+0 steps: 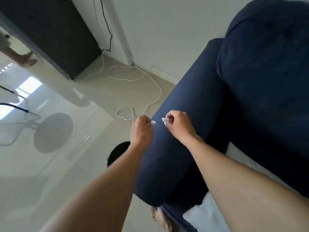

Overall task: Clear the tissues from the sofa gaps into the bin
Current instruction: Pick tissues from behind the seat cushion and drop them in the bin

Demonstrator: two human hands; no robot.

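Both hands hover over the navy sofa armrest [175,101]. My left hand [141,130] pinches a small white tissue scrap [153,122] at its fingertips. My right hand [179,125] pinches another white tissue scrap [164,120]. The two scraps sit a short way apart. A dark round bin [117,152] stands on the floor beside the armrest, below my left forearm, which hides part of it. The sofa's back cushion [267,72] rises at the right.
A white cable [150,79] loops over the pale glossy floor beyond the armrest. A dark cabinet [55,36] stands at the back left. A fan's round base [53,133] sits on the left. A person's feet [25,58] show at far left.
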